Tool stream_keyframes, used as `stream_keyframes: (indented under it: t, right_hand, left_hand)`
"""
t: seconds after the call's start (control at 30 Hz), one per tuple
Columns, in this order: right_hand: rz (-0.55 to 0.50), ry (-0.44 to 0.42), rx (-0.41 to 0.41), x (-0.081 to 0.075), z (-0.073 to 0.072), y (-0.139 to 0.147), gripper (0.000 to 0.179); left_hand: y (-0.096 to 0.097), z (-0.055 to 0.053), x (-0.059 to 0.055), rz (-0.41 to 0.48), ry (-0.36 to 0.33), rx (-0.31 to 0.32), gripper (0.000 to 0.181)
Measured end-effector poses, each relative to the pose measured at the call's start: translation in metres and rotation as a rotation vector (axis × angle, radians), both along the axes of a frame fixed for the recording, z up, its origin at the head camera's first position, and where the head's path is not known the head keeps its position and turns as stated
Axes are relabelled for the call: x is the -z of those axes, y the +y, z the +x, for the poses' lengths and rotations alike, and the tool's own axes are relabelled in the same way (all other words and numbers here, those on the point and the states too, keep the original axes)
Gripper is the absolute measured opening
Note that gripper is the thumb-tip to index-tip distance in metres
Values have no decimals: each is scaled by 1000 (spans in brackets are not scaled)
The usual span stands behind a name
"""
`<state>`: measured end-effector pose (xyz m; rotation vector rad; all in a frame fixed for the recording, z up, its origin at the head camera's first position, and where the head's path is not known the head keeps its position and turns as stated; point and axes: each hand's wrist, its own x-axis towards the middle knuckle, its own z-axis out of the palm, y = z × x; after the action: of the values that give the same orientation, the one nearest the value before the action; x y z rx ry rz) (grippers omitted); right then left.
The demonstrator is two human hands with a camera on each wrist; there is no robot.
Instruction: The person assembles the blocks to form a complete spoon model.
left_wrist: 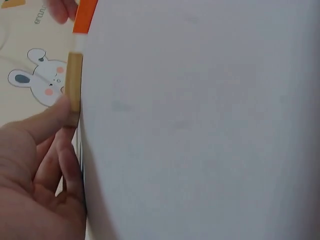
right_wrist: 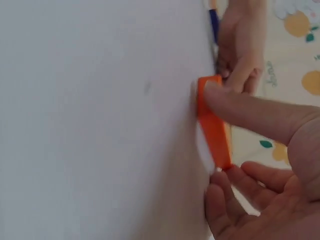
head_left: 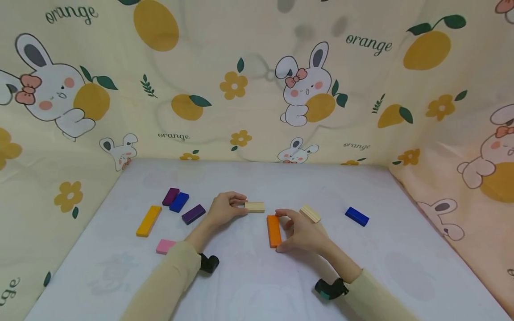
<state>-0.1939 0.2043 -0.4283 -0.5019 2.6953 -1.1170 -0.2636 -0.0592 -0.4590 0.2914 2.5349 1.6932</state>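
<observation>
Starting at the far left, I am seeing a yellow block [head_left: 148,221] lying on the white table [head_left: 257,290], with a pink block [head_left: 165,246] sitting nearer and partly hiding behind the left sleeve [head_left: 172,272]. Past them, 3 darker pieces are lying near each other: a maroon block [head_left: 171,196] and a blue block [head_left: 179,202] just beside it, then a purple block [head_left: 193,214]. Next, the left hand [head_left: 225,209] is pinching the left end of a pale wooden block [head_left: 255,207] between thumb and fingers. Just right of that and nearer the person, an orange block [head_left: 274,232] is lying lengthwise, and the right hand [head_left: 304,232] is gripping it, the thumb at the near end and fingertips at the far end. A 2nd wooden block [head_left: 310,214] is resting beyond that hand, and a 2nd blue block [head_left: 357,216] is lying well apart at far right.

I am judging the step as positioning these 2 held pieces relative to each other; a small gap is showing between them. To my mind, the next move is calling for steady alignment, then a clean release, without nudging either piece.
</observation>
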Motion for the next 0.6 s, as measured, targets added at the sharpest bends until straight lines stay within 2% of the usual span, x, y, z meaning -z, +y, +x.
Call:
stream_keyframes:
  t: [0.2, 0.37, 0.5, 0.6]
  right_hand:
    - [-59, -43, 97, 3, 4, -15, 91]
    - [-72, -27, 144, 5, 5, -27, 92]
    - [-57, -10, 158, 4, 5, -37, 94]
    - [-45, -8, 156, 2, 5, -43, 93]
  left_hand:
    - [8, 1, -2, -13, -20, -58, 34]
    - [14, 1, -5, -70, -51, -97, 34]
    - [18, 3, -6, -122, -41, -131, 35]
    - [20, 5, -6, -127, -17, -130, 36]
